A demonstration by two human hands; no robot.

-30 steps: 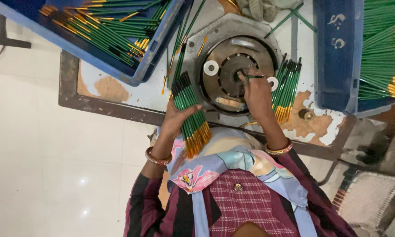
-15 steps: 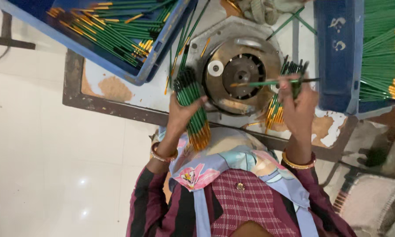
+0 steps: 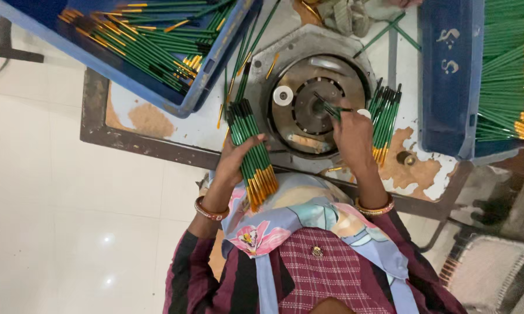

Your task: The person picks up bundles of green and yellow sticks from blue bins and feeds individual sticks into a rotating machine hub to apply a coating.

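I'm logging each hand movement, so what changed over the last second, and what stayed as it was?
The right hand swung out to the small pile of pencils beside the round metal machine, then returned with one green pencil, now held at the disc's centre. The left hand kept gripping its pencil bundle; both blue crates stayed put.

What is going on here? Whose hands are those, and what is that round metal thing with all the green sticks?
The picture comes from a camera worn on a person's head, looking straight down, so you see that person's own two hands. The left hand holds a bundle of green pencils. The right hand holds a pencil or two at the middle of a round metal machine on a worn table. A small pile of pencils lies beside that hand. Two blue trays, one at the left and one at the right, hold many more. What the machine does to the pencils cannot be seen here.
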